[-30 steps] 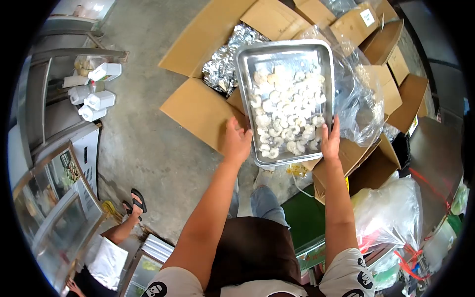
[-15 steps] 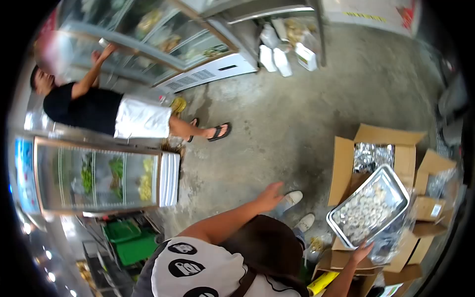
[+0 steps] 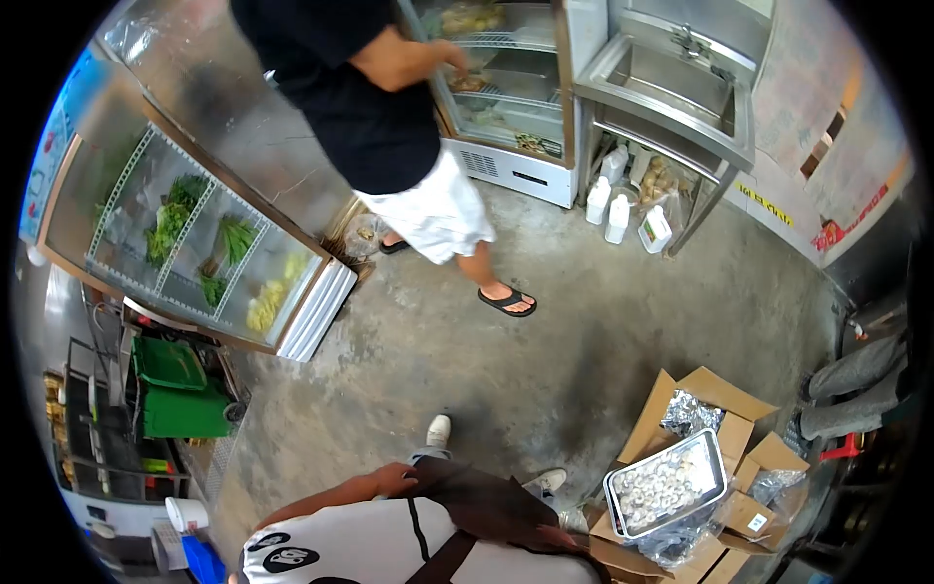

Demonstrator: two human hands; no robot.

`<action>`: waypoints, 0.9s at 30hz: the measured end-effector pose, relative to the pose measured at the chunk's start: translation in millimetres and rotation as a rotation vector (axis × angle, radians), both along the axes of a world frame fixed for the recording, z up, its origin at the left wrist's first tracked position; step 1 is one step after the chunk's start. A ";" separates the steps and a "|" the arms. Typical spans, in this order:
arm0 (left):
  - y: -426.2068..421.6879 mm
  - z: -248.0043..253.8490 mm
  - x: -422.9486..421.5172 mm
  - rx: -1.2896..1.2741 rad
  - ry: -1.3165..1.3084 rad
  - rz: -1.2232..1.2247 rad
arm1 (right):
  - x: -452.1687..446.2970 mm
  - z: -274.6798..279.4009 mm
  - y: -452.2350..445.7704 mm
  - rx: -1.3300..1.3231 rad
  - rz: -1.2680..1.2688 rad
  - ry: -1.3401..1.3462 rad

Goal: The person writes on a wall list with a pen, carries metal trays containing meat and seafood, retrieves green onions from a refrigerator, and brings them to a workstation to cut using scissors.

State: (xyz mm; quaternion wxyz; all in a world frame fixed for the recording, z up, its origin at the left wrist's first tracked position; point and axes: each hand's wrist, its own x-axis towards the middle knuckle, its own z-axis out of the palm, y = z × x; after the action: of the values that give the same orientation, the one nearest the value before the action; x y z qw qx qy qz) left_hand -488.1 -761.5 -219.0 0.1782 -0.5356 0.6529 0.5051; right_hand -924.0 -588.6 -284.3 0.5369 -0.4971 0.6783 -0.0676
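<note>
My left hand (image 3: 394, 479) hangs in front of the dark apron (image 3: 486, 501) with its fingers loosely apart and nothing in them. Low on the apron's other side, a blurred patch looks like my right hand (image 3: 556, 536); its fingers cannot be made out. Nearest to that hand is a shiny metal tray (image 3: 614, 496) of small, pale, roundish pieces (image 3: 669, 484), resting slightly tilted on open cardboard boxes (image 3: 744, 384). A visible gap separates the right hand from the tray.
Another person (image 3: 389, 127) in a black top and white shorts stands by an open-shelved glass fridge (image 3: 511, 107). A second fridge (image 3: 185, 224) holds greens. A steel sink (image 3: 671, 88) has white jugs (image 3: 617, 216) beneath. Green bins (image 3: 180, 399) stand left; grey-trousered legs (image 3: 856, 384) show right.
My right hand has left the tray's edge, and my left hand has drawn in toward my body. My view has turned. The other person has shifted along the fridges.
</note>
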 end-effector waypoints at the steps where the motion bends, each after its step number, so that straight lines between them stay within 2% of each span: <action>1: 2.9 -2.0 18.2 0.058 0.010 0.019 | 10.5 -14.1 -11.8 0.029 0.188 0.044; 3: 8.8 1.6 58.7 0.048 0.004 0.103 | 39.8 -33.5 -34.0 0.092 0.550 0.139; 4: 15.9 -3.9 85.7 0.015 0.000 0.173 | 52.7 -4.4 -70.4 -0.079 0.586 0.253; 5: 24.4 -20.5 112.8 -0.013 -0.029 0.224 | 63.5 -41.7 -76.2 -0.350 0.366 0.339; 6: 21.7 -32.9 143.4 -0.041 -0.060 0.269 | 78.2 -31.5 -113.7 -0.188 0.262 0.278; 7: 6.5 -11.7 161.5 0.004 -0.063 0.368 | 115.5 2.9 -155.0 -0.093 -0.103 0.197; 8: 4.3 -44.6 199.6 -0.082 -0.014 0.366 | 145.9 18.8 -188.0 -0.120 -0.154 0.173; 9: -17.4 -27.6 221.9 -0.096 -0.019 0.427 | 173.9 5.0 -210.2 -0.142 -0.150 0.199; 10: -42.7 -5.7 232.8 -0.110 -0.018 0.495 | 207.5 24.1 -236.9 -0.179 -0.205 0.115; 11: -61.3 -12.3 258.5 -0.195 -0.027 0.585 | 242.9 44.5 -266.9 -0.219 -0.257 0.036; 13: -107.6 -13.8 302.1 -0.297 0.032 0.776 | 293.1 49.0 -310.0 -0.258 -0.223 0.054; 14: -132.3 -12.1 317.7 -0.420 0.028 0.848 | 316.2 58.8 -331.1 -0.283 -0.328 -0.127; 15: -152.4 -36.5 343.6 -0.397 0.212 1.030 | 333.8 67.6 -350.8 -0.310 -0.434 -0.313; 16: -181.4 -16.7 344.1 -0.389 0.221 1.016 | 335.6 65.6 -370.9 -0.312 -0.449 -0.303; 18: -250.4 19.0 336.1 -0.463 0.175 1.108 | 323.3 55.1 -417.1 -0.478 -0.343 -0.167; 19: -277.5 10.6 332.4 -0.461 0.182 1.101 | 316.5 64.1 -447.6 -0.442 -0.413 -0.156; 21: -334.2 -11.4 318.7 -0.474 0.450 1.118 | 305.3 86.7 -517.7 -0.473 -0.544 -0.176; 22: -365.9 5.9 300.7 -0.346 0.501 1.098 | 301.7 96.6 -556.4 -0.540 -0.608 -0.205; 24: -420.3 3.3 273.4 -0.318 0.543 1.028 | 301.9 120.1 -644.4 -0.658 -0.588 -0.257; 27: -492.7 26.9 240.9 -0.442 0.685 0.921 | 317.0 149.1 -796.4 -0.873 -0.482 -0.386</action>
State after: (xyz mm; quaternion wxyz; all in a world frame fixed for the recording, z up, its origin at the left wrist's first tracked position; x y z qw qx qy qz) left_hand -247.2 -1254.1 -192.1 -0.3935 -0.5943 0.4637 0.5263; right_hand -607.0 -1385.1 -135.2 0.3644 -0.4826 0.5711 -0.5551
